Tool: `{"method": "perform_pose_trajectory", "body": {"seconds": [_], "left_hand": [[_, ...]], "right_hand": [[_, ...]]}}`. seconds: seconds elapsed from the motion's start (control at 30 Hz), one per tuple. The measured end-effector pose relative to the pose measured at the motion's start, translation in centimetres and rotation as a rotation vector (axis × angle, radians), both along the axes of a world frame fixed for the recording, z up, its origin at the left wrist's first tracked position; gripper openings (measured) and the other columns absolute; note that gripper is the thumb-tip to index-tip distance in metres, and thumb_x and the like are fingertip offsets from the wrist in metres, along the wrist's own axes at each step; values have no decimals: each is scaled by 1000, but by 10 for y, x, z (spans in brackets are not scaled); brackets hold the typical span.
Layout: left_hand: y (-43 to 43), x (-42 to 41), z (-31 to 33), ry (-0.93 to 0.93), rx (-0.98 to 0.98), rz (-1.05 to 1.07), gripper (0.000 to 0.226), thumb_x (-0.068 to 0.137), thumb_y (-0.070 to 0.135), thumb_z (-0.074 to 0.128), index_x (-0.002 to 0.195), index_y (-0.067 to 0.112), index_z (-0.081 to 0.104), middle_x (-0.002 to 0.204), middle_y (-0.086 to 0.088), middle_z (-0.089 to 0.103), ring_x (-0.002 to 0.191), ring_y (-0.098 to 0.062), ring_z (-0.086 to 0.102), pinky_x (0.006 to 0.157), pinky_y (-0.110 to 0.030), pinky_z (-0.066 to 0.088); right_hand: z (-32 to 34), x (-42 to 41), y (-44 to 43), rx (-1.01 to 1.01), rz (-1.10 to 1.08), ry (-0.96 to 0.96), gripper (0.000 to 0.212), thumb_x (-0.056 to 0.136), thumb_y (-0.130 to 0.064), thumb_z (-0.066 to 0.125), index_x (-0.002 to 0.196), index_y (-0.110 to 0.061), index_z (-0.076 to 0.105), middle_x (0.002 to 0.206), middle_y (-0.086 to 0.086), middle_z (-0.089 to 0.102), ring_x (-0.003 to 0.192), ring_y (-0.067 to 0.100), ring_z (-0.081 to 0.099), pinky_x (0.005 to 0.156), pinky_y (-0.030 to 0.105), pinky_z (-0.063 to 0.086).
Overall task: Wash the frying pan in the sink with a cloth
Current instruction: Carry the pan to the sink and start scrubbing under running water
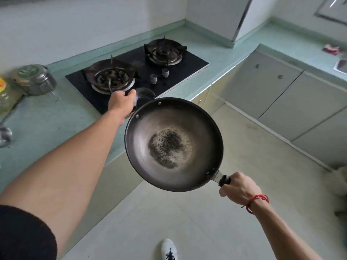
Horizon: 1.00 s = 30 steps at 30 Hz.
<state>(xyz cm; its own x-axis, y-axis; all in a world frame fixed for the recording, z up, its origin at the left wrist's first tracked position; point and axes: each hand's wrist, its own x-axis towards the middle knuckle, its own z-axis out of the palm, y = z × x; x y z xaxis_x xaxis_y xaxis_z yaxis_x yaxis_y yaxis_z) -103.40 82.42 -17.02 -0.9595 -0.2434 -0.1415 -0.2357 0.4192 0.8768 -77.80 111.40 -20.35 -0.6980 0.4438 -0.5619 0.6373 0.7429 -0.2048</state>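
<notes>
A dark round frying pan point(174, 128) with burnt black residue at its centre hangs in the air over the floor, in front of the stove. My right hand point(239, 187) grips its long black handle at the lower right; a red string is tied around that wrist. My left hand point(122, 101) is closed on the pan's small curved helper handle at the far rim. A corner of the metal sink point(341, 66) shows at the right edge. A pink cloth-like item point(331, 49) lies on the counter behind it, too small to identify.
A black two-burner gas stove point(180, 69) is set into the pale green counter point(47, 121). A steel lidded pot point(35, 79) and a bottle stand at the left. Grey cabinet doors point(281, 94) run below the right counter. My white shoe point(170, 249) is on the tiled floor.
</notes>
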Motion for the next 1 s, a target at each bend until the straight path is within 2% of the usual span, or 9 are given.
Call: {"method": "perform_pose_trajectory", "body": {"seconds": [0.07,0.13,0.27,0.33,0.43,0.53,0.7,0.83,1.0], "left_hand": [[20,-7,2,-3,68,-17,38,89,36,61,66,7,54,67,-6,49,67,-22,43,59,-29,35],[38,-9,3,-4,96,-23,38,87,28,64,55,12,50,59,-3,47,63,-20,41,55,-28,33],[72,-9,-3,-15,72,-103,26,69,14,55,44,18,64,46,-2,54,61,-20,54,64,-30,45],[91,-5,-5,-18,28,-132,27,66,12,51,42,15,62,41,2,54,61,-22,60,61,-30,44],[120,8,-3,-15,-1,-165,26,72,9,50,49,8,60,52,-5,60,62,-24,61,59,-28,45],[144,16,-4,-31,9,-211,25,76,8,48,55,-3,58,58,-9,62,63,-25,62,64,-32,50],[170,24,3,-37,58,-328,40,76,12,53,37,9,55,41,-1,57,70,-32,69,81,-47,59],[185,39,22,-20,65,-414,34,72,17,54,39,10,59,43,-1,59,77,-32,72,82,-48,59],[191,66,42,11,76,-501,27,76,16,59,52,5,67,52,-6,67,71,-27,70,82,-44,59]], "right_hand": [[4,7,15,-6,-5,-16,14,60,-31,69,68,-19,66,67,-1,66,62,19,64,52,22,47],[7,13,31,-20,-14,-24,14,59,-30,70,67,-19,65,68,-1,66,62,19,64,53,24,50],[12,22,65,-23,-36,-44,14,60,-30,70,70,-19,66,68,-2,66,61,16,62,53,23,49],[15,29,84,-11,-52,-47,14,60,-29,69,69,-19,66,69,-2,66,63,17,64,57,25,55],[20,40,110,54,-58,-50,16,60,-31,70,69,-19,65,68,-4,65,64,15,64,59,25,56],[27,53,131,138,-68,-35,20,62,-34,71,76,-21,67,68,-5,62,65,15,63,59,23,52],[35,80,152,246,-144,9,28,62,-37,74,85,-21,69,72,-4,64,72,19,65,63,26,54],[45,103,156,328,-209,61,24,64,-37,75,80,-20,69,70,-4,65,70,19,65,62,25,53],[59,143,146,560,-262,165,10,72,-30,62,76,-22,63,75,-2,67,77,24,63,70,29,42]]}}
